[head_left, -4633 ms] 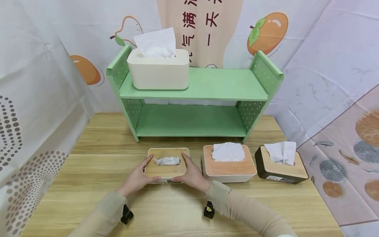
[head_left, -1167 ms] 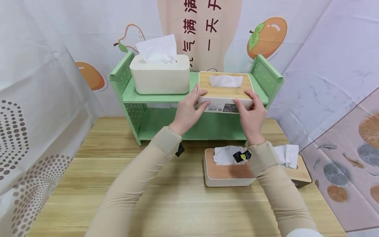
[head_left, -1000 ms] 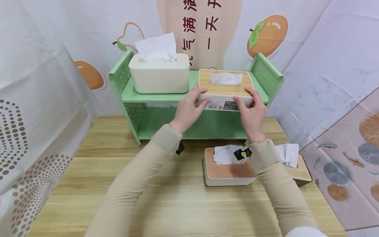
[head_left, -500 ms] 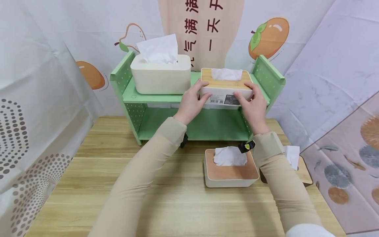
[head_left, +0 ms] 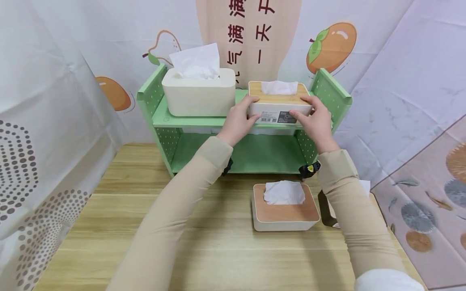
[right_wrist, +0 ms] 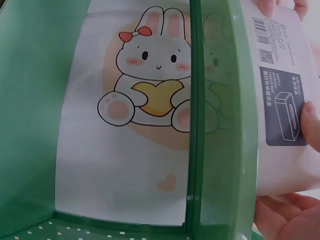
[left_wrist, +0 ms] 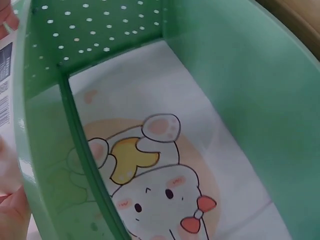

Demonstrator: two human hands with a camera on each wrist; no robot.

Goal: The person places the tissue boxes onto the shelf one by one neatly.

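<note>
A white tissue box with a light bamboo lid [head_left: 273, 103] is at the front of the upper board, on the right half of a green two-tier shelf [head_left: 273, 151]. My left hand [head_left: 238, 121] grips its left end, and my right hand [head_left: 317, 123] grips the right end, thumbs on the labelled front. White tissue pokes out of its slot. In the right wrist view the printed label [right_wrist: 282, 107] faces the camera beside the board's green edge. Whether the box bottom touches the board I cannot tell.
A larger cream tissue box [head_left: 200, 97] stands on the upper board's left half. On the wooden table [head_left: 225, 258], a tissue box with a reddish-brown lid [head_left: 285, 214] sits before the shelf. A black-sided tissue box [head_left: 327, 212] is partly hidden by my right sleeve.
Both hands have lifted the bamboo-lidded tissue box from the table up to the shelf's upper right. Over the last second it has moved farther back over the board.
</note>
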